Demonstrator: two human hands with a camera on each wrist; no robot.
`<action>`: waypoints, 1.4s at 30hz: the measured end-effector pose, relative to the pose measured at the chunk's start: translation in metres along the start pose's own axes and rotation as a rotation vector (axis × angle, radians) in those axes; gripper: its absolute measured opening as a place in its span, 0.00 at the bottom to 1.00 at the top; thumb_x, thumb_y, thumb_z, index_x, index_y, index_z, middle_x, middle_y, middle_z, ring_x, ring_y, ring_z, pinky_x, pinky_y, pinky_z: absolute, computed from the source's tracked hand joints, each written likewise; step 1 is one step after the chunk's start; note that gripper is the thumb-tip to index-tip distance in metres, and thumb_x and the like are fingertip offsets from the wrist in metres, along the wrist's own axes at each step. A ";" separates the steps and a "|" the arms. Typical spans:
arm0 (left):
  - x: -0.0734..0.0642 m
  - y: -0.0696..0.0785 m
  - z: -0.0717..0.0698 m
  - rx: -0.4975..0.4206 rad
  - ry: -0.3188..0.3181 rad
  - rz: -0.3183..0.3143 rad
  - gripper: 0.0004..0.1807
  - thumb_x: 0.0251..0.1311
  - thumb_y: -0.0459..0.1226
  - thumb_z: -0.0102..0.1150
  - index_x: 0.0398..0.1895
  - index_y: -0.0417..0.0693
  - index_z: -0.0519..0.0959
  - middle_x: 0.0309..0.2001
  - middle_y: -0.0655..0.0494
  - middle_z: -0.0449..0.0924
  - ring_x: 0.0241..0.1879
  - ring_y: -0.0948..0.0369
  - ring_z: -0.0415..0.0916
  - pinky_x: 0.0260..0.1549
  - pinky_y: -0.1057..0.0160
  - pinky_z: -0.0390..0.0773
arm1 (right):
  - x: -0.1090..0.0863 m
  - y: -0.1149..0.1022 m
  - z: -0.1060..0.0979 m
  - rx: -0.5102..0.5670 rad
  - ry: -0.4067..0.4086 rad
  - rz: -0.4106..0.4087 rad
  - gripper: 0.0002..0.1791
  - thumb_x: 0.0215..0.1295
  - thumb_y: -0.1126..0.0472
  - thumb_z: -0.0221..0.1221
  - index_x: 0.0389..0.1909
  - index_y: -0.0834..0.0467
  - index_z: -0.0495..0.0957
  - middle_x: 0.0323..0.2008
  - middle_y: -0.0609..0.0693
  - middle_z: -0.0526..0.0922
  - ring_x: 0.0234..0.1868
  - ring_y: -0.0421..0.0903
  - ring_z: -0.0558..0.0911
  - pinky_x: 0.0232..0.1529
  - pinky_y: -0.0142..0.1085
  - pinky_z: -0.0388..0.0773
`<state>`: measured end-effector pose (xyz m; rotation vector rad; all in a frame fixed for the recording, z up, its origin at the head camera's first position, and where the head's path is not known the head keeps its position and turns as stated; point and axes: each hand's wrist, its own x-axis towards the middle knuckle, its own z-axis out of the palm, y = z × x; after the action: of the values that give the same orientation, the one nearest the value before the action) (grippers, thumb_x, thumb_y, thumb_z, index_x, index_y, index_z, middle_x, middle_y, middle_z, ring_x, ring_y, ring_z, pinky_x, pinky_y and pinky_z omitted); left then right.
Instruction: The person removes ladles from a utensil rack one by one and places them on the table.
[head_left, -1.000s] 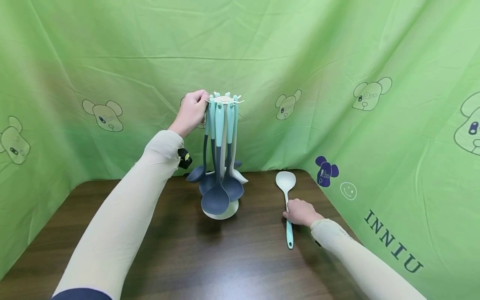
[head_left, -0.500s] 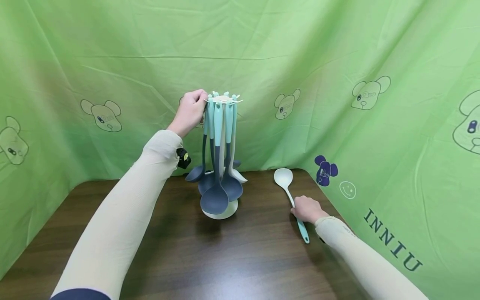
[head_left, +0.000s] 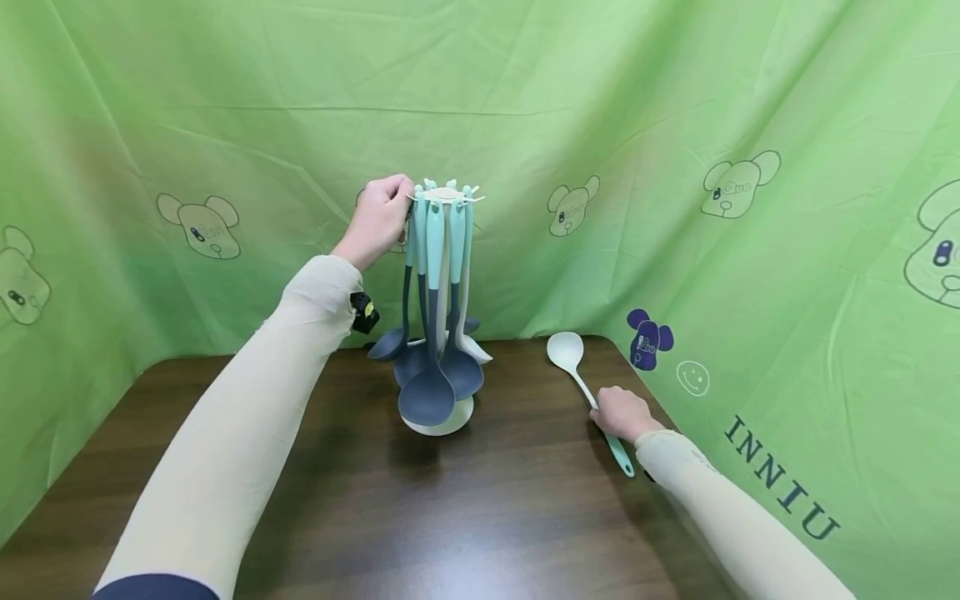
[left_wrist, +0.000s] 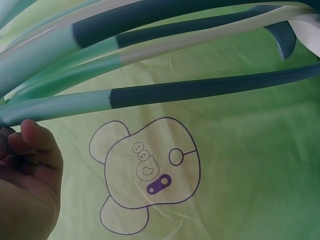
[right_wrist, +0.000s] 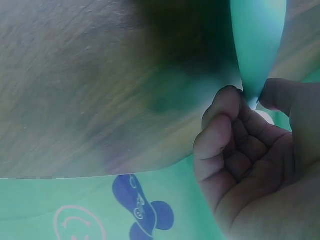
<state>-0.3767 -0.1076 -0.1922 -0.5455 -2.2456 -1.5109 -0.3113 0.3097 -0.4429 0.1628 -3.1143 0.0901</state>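
A white utensil rack (head_left: pixel 446 421) stands upright mid-table, with several blue and white ladles and spoons hung from its top by turquoise handles. My left hand (head_left: pixel 378 218) grips the left edge of the rack's top; in the left wrist view its curled fingers (left_wrist: pixel 37 140) are beside a blue ladle's handle (left_wrist: pixel 65 103), the grip itself cut off. To the right, my right hand (head_left: pixel 622 412) pinches a white cooking spoon (head_left: pixel 565 350) by its neck, just above the turquoise handle (right_wrist: pixel 260 40). The spoon slants, bowl away from me; I cannot tell whether it touches the table.
The dark wooden table (head_left: pixel 457 525) has its far edge close to a green curtain (head_left: pixel 510 83) printed with bear heads. That curtain also closes in the left and right sides.
My right hand has moved a little right and away from me with the spoon. The spoon's handle end has swung right, so it slants more. My left hand stays on the rack.
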 end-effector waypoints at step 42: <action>-0.001 0.002 0.000 0.014 0.008 -0.004 0.19 0.76 0.42 0.37 0.22 0.47 0.61 0.19 0.57 0.61 0.20 0.49 0.70 0.25 0.55 0.76 | 0.002 0.036 -0.001 0.029 -0.029 0.060 0.15 0.63 0.58 0.60 0.19 0.58 0.74 0.29 0.62 0.83 0.27 0.58 0.81 0.27 0.55 0.78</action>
<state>-0.3747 -0.1069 -0.1911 -0.5302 -2.2509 -1.4950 -0.3166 0.3452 -0.4439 0.0719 -3.1480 0.1359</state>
